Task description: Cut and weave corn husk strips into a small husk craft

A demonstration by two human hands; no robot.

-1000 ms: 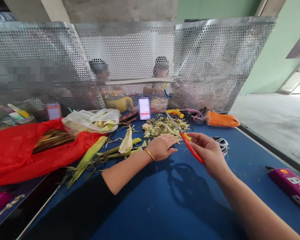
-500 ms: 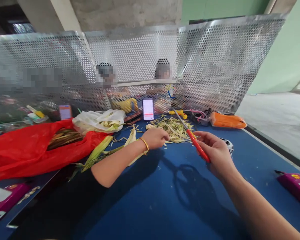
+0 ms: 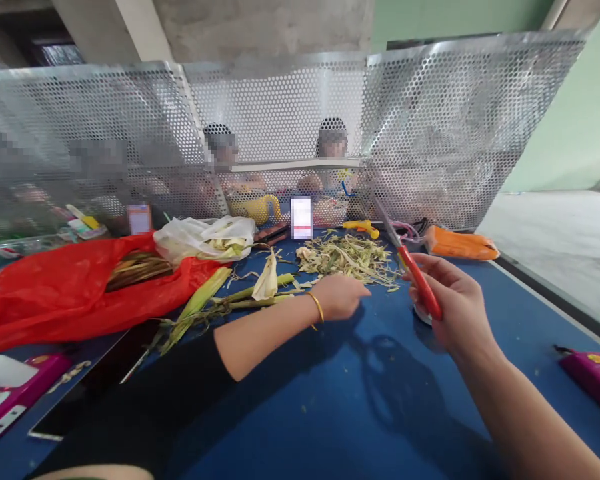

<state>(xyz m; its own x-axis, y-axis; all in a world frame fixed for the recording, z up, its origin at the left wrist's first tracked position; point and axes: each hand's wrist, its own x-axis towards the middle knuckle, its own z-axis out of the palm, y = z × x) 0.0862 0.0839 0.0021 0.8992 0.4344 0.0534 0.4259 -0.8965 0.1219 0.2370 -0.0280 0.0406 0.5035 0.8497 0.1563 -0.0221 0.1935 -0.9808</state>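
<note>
My right hand is wrapped round the red handles of a pair of scissors. The scissors' metal blades slant up and to the left. My left hand, with a gold bangle at the wrist, is low over the blue table, at the near edge of a pile of shredded corn husk. Its fingers are curled with the index finger pointing right, and whatever it may hold is hidden. Left of that hand lie a pale husk leaf and green husks.
A red plastic bag with dried husks and a white bag are at the left. A phone stands by the perforated metal screen. Behind the pile are a yellow tool and an orange pack. Purple power strips lie at both sides.
My left hand has moved right and nearer, away from the pile's left side. My right hand has shifted slightly right with the scissors. The pale husk leaf is now uncovered.
</note>
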